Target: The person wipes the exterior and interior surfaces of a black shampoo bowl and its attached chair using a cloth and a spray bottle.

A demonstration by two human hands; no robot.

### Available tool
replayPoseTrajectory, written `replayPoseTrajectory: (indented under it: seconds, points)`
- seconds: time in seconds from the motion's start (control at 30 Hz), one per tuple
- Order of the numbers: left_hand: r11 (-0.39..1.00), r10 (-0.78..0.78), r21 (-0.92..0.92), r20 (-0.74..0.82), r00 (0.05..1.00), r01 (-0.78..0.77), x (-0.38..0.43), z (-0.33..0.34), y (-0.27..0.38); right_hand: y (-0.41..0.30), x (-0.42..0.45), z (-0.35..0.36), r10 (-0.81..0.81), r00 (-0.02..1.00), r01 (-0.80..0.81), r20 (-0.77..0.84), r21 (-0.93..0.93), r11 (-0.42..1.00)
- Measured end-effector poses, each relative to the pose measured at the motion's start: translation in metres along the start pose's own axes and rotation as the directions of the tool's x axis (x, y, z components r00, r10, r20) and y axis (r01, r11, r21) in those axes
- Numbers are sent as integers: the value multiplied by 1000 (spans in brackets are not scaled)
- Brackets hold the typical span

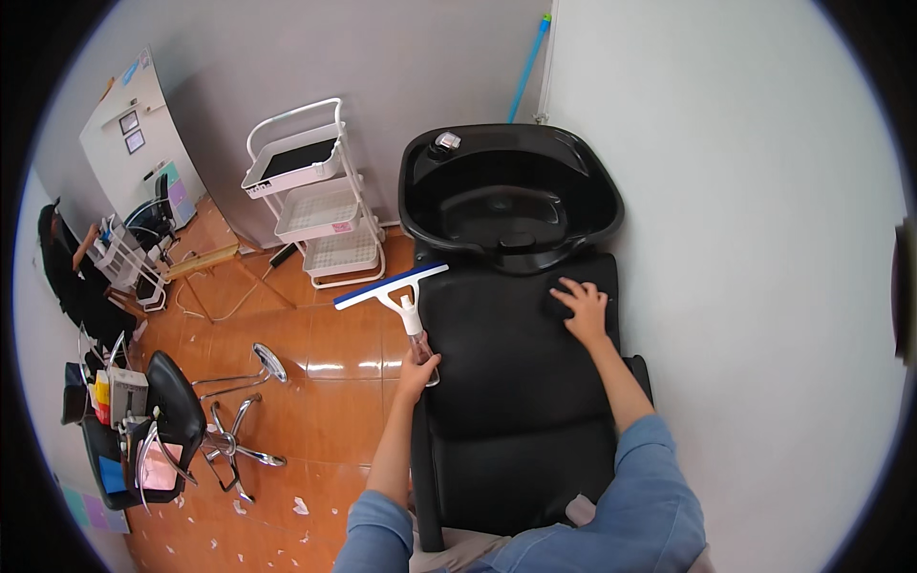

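Observation:
My left hand [418,372] grips the clear bottle handle of a spray squeegee [413,315]. Its white head with a blue strip points away from me, beside the left edge of a black padded shampoo chair [509,387]. Over the upper backrest is my right hand [586,311], its fingers spread; whether they touch the padding is unclear. A dark patch by those fingertips looks like a shadow. A black wash basin [501,208] with a chrome tap [448,141] stands at the head of the chair. Near my lap lies a small pale thing [580,510], partly hidden by my sleeve.
A white three-tier trolley [322,208] stands left of the basin. Farther left are a mirror [132,143], a person in black [79,272] and a black swivel chair [172,401] bearing boxes. Paper scraps [301,506] litter the tiled floor. A pale wall [752,286] rises close on the right.

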State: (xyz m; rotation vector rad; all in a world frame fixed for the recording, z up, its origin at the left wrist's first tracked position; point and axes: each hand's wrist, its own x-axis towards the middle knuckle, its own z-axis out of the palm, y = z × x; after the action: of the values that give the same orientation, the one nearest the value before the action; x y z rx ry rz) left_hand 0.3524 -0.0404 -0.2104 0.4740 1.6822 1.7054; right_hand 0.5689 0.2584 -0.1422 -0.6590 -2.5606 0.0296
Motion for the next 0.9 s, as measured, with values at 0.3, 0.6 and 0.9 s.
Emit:
replayPoseTrajectory:
  seconds: [0.3, 0.6, 0.9]
  points:
    - [993, 17, -113, -60, 998, -24, 8, -1, -13, -101, 41, 41, -174, 984, 172, 30, 51, 984]
    - [991, 13, -135, -74, 997, -23, 4, 2, -9, -185, 100, 64, 125, 990, -117, 60, -127, 985]
    - [998, 56, 23, -78, 995, -55, -2, 1, -2, -169, 73, 45, 89, 985, -57, 150, -207, 977]
